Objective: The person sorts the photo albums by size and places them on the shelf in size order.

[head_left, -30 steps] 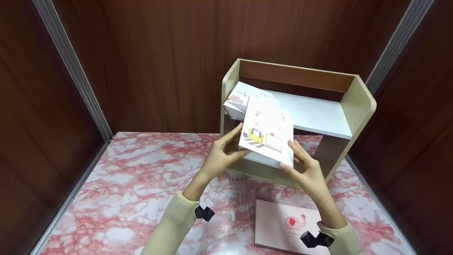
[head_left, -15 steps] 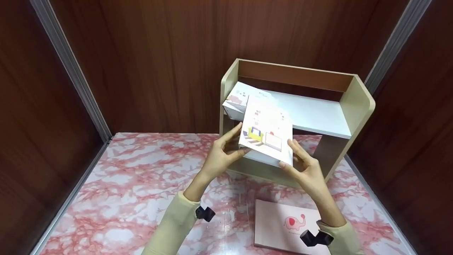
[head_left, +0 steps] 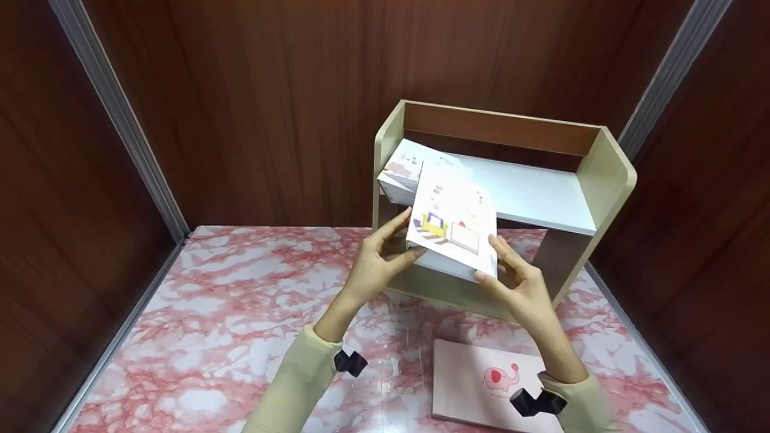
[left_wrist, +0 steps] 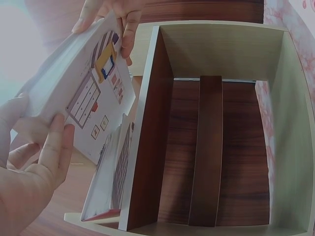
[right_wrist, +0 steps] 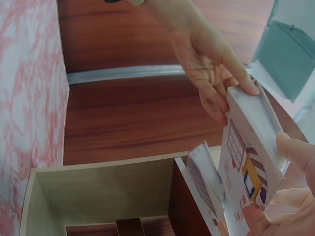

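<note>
A thick white book (head_left: 455, 216) with a yellow armchair drawn on its cover tilts in front of the shelf's upper board. My left hand (head_left: 374, 264) grips its left near corner, thumb at the near edge. At the right near corner my right hand (head_left: 522, 285) pinches the same book between thumb and fingers. Pages show along its edge in the right wrist view. Behind it, another white book or books (head_left: 404, 168) lie at the left end of the upper board, partly covered in the head view. In the left wrist view these books (left_wrist: 106, 182) lean beside the board.
The small wooden bookshelf (head_left: 607, 186) stands at the back right, with a white upper board (head_left: 535, 192) and an open space below. A pink book (head_left: 463, 379) with an elephant lies on the marbled table (head_left: 240, 337), partly under my right forearm. Brown walls (head_left: 289, 108) enclose the table.
The near edge of the held book has risen very slightly, and my thumbs with it. Both hands keep the same grip, and the other books stay in place.
</note>
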`<state>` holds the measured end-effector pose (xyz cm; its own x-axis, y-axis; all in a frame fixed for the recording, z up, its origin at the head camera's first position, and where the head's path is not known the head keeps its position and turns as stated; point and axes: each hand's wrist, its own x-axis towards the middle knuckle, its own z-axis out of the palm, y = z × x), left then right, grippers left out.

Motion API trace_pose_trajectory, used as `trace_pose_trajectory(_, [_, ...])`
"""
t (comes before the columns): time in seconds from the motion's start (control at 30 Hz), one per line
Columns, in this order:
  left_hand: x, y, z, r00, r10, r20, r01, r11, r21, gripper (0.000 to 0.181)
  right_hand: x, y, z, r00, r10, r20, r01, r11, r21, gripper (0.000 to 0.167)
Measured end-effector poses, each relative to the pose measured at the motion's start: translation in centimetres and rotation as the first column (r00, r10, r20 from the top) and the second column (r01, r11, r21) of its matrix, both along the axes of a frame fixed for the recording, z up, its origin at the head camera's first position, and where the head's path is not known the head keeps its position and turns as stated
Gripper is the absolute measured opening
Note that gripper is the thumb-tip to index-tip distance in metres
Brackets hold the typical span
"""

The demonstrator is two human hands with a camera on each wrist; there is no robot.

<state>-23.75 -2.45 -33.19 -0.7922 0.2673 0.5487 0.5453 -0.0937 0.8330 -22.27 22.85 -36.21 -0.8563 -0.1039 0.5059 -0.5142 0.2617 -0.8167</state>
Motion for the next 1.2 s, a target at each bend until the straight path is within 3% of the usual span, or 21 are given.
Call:
trace_pose_trajectory(0.43, [-0.06,0.09,0.05,1.0,0.022,0.008,-0.022,1.0,-0.012,0.062,-0.11,0.09,0.09,1.0,-0.009,0.018,0.009,1.0,0.007,0.061])
trace_pose_trajectory(0.83, [-0.38,0.21,0.05,1.0,-0.01,0.001,0.01,1.0,0.014,0.061,-0.52,0.2,0.22,1.0,0.0,-0.001,0.0,1.0,0.012,0.061])
trace_pose_trajectory(1.2, [-0.73,0.38,0.14,1.0,0.002,0.006,-0.002,1.0,-0.002,0.061,-0.72,0.17,0.31,1.0,-0.015,0.001,0.015,1.0,0.012,0.06])
